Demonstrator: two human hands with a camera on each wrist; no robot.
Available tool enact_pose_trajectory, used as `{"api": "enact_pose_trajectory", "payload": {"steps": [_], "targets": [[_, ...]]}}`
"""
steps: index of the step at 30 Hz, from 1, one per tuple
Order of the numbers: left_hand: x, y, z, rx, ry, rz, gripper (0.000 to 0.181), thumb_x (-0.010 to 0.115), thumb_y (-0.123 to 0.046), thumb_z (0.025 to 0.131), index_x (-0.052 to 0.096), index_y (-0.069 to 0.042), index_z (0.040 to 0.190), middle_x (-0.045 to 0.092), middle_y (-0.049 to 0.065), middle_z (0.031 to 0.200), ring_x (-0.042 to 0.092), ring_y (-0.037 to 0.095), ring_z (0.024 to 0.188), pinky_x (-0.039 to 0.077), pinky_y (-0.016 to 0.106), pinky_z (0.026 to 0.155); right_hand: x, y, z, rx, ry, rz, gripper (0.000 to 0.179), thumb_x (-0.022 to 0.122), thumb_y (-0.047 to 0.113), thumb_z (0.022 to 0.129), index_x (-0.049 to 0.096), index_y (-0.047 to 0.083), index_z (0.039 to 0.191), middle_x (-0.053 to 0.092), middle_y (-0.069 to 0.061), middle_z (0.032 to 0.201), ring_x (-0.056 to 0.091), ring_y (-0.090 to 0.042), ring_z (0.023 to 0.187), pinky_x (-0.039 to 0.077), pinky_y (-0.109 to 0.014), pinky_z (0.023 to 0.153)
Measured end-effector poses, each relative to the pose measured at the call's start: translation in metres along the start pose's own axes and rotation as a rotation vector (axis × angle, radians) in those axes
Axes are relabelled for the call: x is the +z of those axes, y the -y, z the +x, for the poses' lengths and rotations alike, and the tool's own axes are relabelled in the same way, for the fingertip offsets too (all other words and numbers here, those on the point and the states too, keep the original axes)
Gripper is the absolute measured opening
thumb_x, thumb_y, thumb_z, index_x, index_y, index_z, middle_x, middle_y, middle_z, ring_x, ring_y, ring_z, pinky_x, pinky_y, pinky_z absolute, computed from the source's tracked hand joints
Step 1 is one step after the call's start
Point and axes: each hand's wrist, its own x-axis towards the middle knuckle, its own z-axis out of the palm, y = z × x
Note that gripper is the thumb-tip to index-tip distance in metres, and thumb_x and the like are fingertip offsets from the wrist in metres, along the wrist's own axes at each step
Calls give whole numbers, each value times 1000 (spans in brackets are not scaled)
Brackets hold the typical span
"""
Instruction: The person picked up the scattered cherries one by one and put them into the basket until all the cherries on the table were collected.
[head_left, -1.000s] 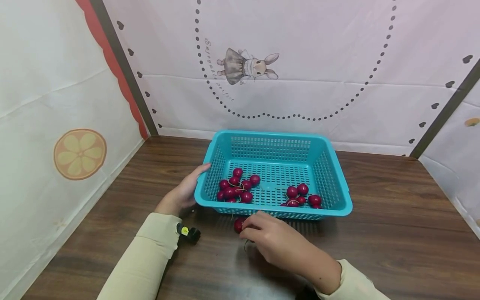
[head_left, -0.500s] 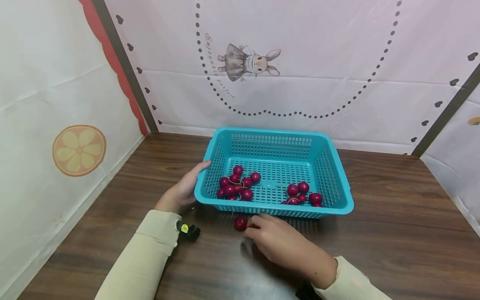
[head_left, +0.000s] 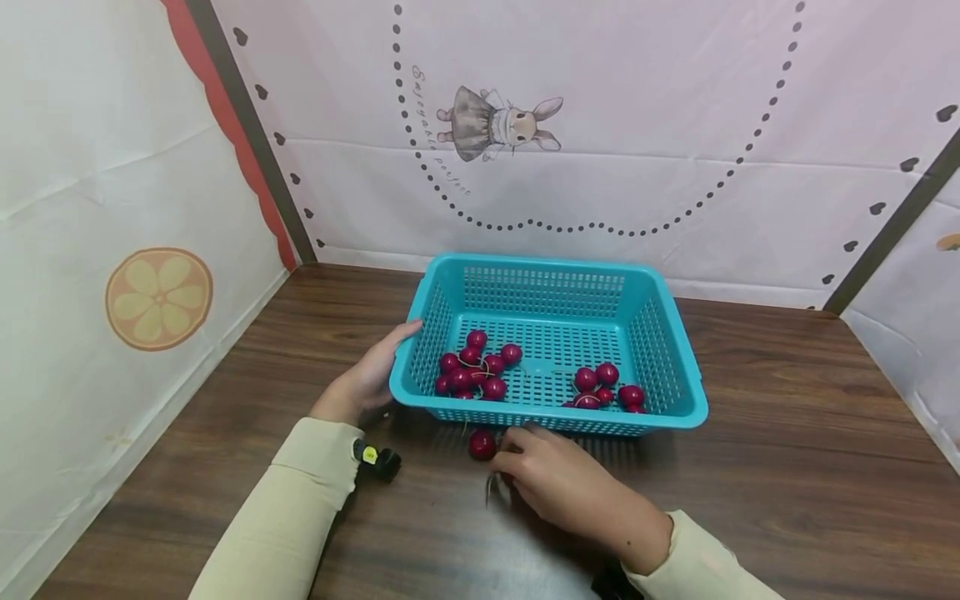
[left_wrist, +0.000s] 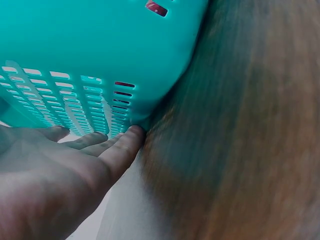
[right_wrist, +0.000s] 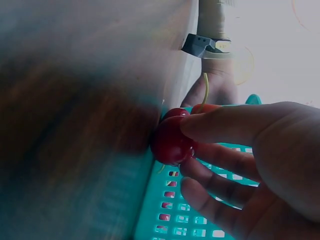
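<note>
My left hand (head_left: 367, 379) rests at the left side of a turquoise plastic basket (head_left: 547, 419). In the left wrist view its straight fingers (left_wrist: 122, 150) lie against the slotted wall. My right hand (head_left: 555, 479) is low at the basket's near side. Between thumb and fingers it pinches a dark red cherry (right_wrist: 171, 141), seen in the right wrist view and hidden by the hand in the head view. Another cherry (head_left: 482, 445) lies on the table just left of those fingertips. A thin stem (head_left: 489, 489) hangs below the right fingers.
Inside the basket, one cluster of cherries (head_left: 468, 371) lies at the left and a smaller one (head_left: 600, 387) at the right. The basket stands on a dark wooden table (head_left: 795, 433), in front of a printed white cloth (head_left: 600, 192).
My right hand has shifted slightly right, and more of the loose cherry beside it shows. The left hand stays at the basket. The whole head view has moved a little.
</note>
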Motion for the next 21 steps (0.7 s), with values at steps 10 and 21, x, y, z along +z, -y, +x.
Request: {"api": "enact_pose_trajectory", "payload": {"steps": [10,21], "targets": [[0,-1,0,0,-1,10,75,26,-64,102,-2,-25,160,18,17,162,27,44,148,34,63,113,-3,-1,1,51,62,37,20,71,16,92,74,19,112,64,-1,107,60,-13,92,58,-31,82],[0,0,0,-1,0,8,75,26,-64,102,-2,-25,160,18,17,162,27,45,148,34,63,113,-4,-2,2,99,103,6,22,69,20,95,71,18,117,64,-3,113,62,-16,95,59,-35,88]]}}
